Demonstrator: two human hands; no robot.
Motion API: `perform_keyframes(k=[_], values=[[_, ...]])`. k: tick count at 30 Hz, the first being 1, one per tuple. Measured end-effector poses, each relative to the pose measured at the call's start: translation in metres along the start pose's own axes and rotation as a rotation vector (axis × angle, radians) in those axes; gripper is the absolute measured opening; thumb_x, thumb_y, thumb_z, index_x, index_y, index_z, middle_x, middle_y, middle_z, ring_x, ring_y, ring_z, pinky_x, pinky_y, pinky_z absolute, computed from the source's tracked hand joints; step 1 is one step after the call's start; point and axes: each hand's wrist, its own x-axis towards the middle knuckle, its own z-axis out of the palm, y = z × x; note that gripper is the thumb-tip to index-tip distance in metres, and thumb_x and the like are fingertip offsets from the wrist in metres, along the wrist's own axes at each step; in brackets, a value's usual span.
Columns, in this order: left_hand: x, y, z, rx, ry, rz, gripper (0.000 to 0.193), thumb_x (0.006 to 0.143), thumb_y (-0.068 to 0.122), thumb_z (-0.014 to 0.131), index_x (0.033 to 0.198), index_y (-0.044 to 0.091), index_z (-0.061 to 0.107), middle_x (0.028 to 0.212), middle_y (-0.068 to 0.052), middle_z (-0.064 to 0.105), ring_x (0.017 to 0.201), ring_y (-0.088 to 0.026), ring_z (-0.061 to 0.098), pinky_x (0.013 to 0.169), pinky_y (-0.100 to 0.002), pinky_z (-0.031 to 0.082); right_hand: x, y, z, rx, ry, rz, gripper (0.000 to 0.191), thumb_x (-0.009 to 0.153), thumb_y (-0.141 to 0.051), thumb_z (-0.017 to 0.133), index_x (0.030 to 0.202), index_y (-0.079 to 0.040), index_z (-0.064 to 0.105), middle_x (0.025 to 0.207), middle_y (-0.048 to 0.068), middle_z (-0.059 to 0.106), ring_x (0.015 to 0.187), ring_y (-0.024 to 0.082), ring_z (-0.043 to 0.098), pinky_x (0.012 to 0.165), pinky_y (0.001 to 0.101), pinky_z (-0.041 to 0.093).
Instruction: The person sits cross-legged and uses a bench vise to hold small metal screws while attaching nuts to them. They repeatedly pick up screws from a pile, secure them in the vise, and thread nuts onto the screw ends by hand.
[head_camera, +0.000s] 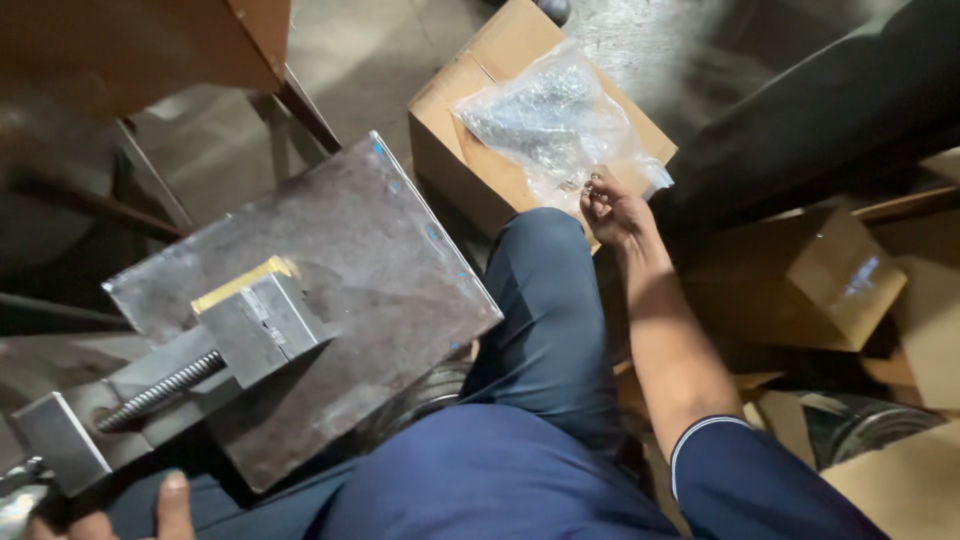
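While the right hand (612, 212) pinches small metal parts at the plastic bag (548, 122) on the cardboard box (450, 110), lift gently; left hand (150, 512), grip unclear, steadies the vise (200, 355).

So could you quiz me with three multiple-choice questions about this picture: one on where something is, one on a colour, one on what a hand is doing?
1. Where does the clear plastic bag lie?
A. on the cardboard box
B. on the metal plate
C. on the person's lap

2. What colour are the trousers?
A. red
B. blue
C. white

3. What is the right hand doing?
A. resting flat on the knee
B. gripping the screw rod
C. pinching small metal pieces at the bag's edge

Key: 1 A, the bag rests on the box top; 2 B, the cloth is dark blue; 3 C, its fingers close on small metal bits beside the bag.
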Motion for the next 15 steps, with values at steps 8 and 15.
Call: perform_keyframes(k=[8,15], values=[[0.027,0.041,-0.034,-0.039,0.138,-0.029,0.048,0.084,0.029,0.085,0.114,-0.001,0.063,0.134,-0.025,0.058,0.125,-0.044,0.053,0.11,-0.052,0.042,-0.06,-0.021,-0.005,-0.132,-0.251,-0.083,0.01,0.103,-0.001,0.066,0.113,-0.002,0.065,0.093,0.007,0.064,0.081,0.018,0.062,0.071,0.0274,0.052],[0.039,0.074,-0.056,-0.476,0.31,-0.176,0.028,0.102,0.018,0.078,0.119,0.003,0.06,0.127,-0.016,0.064,0.121,-0.035,0.06,0.11,-0.042,0.046,-0.127,0.048,0.115,-0.229,-0.452,0.152,0.016,0.101,0.004,0.065,0.112,-0.007,0.064,0.097,0.008,0.066,0.088,0.021,0.067,0.076,0.0315,0.054]])
